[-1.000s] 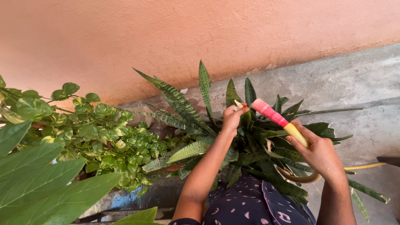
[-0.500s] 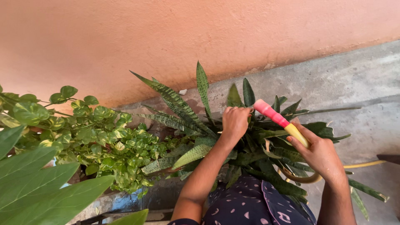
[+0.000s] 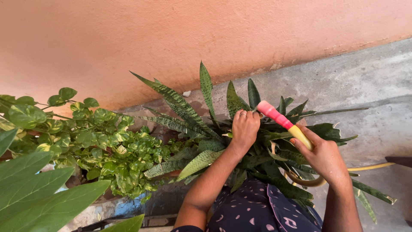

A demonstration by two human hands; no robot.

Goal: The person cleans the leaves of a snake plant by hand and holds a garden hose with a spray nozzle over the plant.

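Bright, soft daylight all over, pretty even, no harsh glare anywhere. The peach wall [image 3: 171,38] is lit flat and a bit washed out up top. Shadows are mild, mostly deep inside the snake plant [image 3: 240,141] and under its leaves. The big leaves [image 3: 38,193] bottom left are close and slightly soft. Wide lens bends the concrete floor [image 3: 365,86] edge a little.

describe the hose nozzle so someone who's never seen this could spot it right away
Start at the salmon-pink wall and drop to the spiky, banded snake plant at its foot. The nozzle slants over those leaves, gripped by the right hand. It is the only pink-and-yellow piece among green foliage: pink tip, yellow base joined to a yellowish hose.
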